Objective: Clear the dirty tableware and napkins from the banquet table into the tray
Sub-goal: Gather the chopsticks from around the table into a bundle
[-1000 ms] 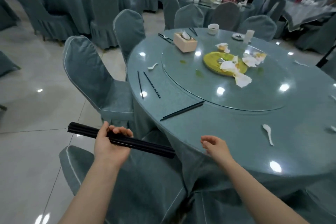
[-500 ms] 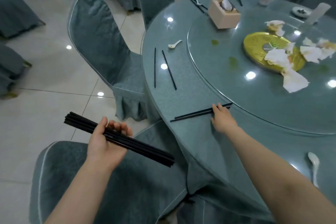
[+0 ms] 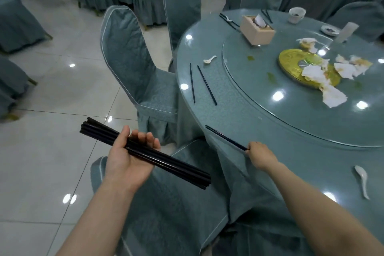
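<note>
Your left hand (image 3: 129, 160) grips a bundle of chopsticks (image 3: 145, 153); your right hand (image 3: 260, 157) pinches a pair (image 3: 226, 137) by its end — it could slip off the desk (image 3: 239, 110) edge.

round table (image 3: 259, 131), chopsticks (image 3: 207, 85), spoons (image 3: 362, 181)

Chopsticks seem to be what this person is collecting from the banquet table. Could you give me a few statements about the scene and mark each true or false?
1. The left hand holds a bundle of black chopsticks. True.
2. The right hand is lifting a white spoon. False: it pinches the end of a pair of chopsticks at the table edge; the nearest spoon lies untouched.
3. Two loose chopsticks lie on the table near a small spoon. True.
4. The yellow plate is clean. False: crumpled napkins lie on it.
</note>
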Demonstrator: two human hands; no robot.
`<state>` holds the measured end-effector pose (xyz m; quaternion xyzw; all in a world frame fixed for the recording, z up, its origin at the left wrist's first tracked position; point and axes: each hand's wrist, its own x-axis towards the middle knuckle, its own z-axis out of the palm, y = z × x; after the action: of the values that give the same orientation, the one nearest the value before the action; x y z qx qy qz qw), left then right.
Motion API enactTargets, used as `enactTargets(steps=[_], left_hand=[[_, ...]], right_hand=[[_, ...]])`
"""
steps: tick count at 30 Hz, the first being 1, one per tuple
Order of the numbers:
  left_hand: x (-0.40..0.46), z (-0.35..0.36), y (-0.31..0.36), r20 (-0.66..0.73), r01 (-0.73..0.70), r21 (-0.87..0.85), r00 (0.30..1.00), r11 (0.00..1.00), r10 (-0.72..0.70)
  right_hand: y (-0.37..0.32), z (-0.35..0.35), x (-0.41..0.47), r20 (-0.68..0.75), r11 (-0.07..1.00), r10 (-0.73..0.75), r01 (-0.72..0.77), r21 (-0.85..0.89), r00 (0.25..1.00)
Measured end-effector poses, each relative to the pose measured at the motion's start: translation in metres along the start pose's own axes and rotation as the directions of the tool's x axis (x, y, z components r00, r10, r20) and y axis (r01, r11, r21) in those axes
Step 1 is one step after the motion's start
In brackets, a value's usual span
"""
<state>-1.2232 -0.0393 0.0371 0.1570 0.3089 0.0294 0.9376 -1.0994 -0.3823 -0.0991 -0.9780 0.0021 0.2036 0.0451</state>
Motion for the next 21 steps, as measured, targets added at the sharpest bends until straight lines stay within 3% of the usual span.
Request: enactTargets(steps=[3,7,10,21], left_hand=[[-0.017,-0.014,0.034,0.032,0.025,-0.030,0.999,0.999,-0.024],[-0.037,-0.038,0.083,0.099,0.038,-0.052,0.995,0.998,-0.032],[-0.048,-0.050,0.121,0.093,0.022,-0.090,0.996,0.996,-0.014],[-0.043,-0.053,0.223,0.058,-0.089,-0.106,0.994,0.990,0.096]], right_hand=[[-0.039,0.003,-0.040,-0.097,0.975,0.054,-0.032,0.219,0.994],[-0.101,0.000,-0.087,-0.276,0.940,0.054,0.045,0.339,0.960],[-0.148,-0.006,-0.111,-0.304,0.884,0.094,0.061,0.464,0.948],[-0.235,-0.034,-0.114,-0.304,0.902,0.109,0.034,0.431,0.946]])
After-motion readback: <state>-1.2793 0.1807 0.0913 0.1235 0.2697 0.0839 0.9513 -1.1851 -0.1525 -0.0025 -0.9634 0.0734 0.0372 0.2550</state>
